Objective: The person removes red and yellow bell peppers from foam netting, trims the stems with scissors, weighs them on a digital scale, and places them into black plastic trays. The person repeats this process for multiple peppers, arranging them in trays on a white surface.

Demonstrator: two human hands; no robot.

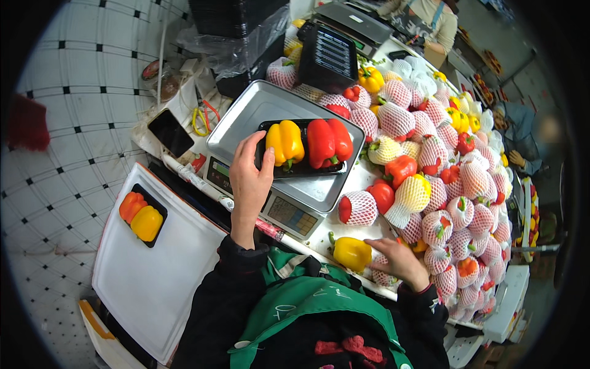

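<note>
A black tray (300,125) with a yellow bell pepper (284,144) and a red bell pepper (329,143) in it rests on the metal pan (236,117) of a weighing scale (289,216). My left hand (252,178) grips the tray's left end, thumb at the inner side of the rim. Some fingertips are hidden behind the tray edge. At the counter's near edge lies a loose yellow bell pepper (352,253), its green stem pointing left. Just right of it, my right hand (396,258) is open with fingers apart, holding nothing.
Bell peppers in foam nets (430,160) are heaped to the right. Stacked black trays (329,55) stand behind the scale. At left are a phone (171,133), scissors (201,120) and a white lid (160,277) bearing a tray of two peppers (140,216). Other people work at the far side.
</note>
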